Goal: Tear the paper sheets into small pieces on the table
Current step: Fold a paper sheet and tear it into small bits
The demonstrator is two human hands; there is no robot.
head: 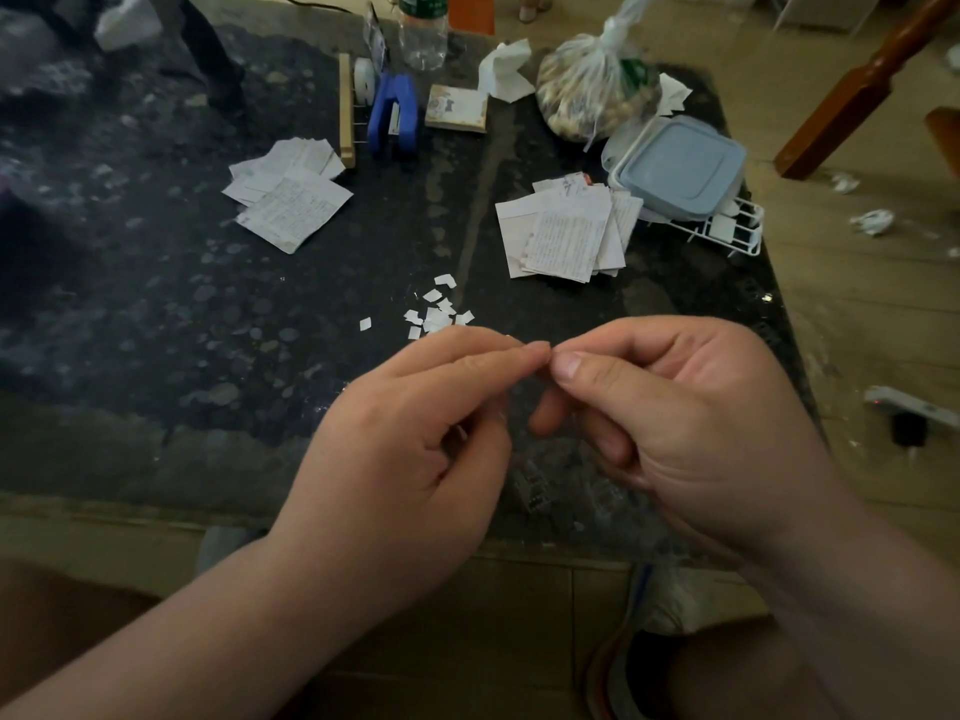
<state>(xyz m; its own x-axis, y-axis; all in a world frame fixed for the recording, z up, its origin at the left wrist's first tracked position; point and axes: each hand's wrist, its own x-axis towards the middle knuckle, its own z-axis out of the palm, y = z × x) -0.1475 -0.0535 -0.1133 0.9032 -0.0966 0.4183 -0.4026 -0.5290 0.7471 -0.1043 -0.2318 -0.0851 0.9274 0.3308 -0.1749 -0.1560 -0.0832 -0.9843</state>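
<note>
- Table (156, 304): dark and speckled, seen from above.
- Left stack (288, 200): written paper sheets fanned out at the left of the table, just beside a wooden block (346, 111).
- Blue tool (393, 111) stands behind, with a bottle (422, 39) further back.
- Pieces (436, 311): a small cluster of torn white bits at mid-table, just beyond the fingertips.
- Left hand (410, 433): fingers curled, thumb and forefinger pinched together above the near edge of the table.
- Scrap (511, 337): a tiny pale sliver, barely showing where the two hands' tips meet.
- Right hand (670, 407): fingers curled, thumb and forefinger pinching the same scrap, tip to tip with the left.
- Right stack (566, 233): more written sheets, right of centre, touching a lidded blue box (680, 166).
- The box rests on a white rack (743, 241); a knotted plastic bag (597, 90) sits behind.
</note>
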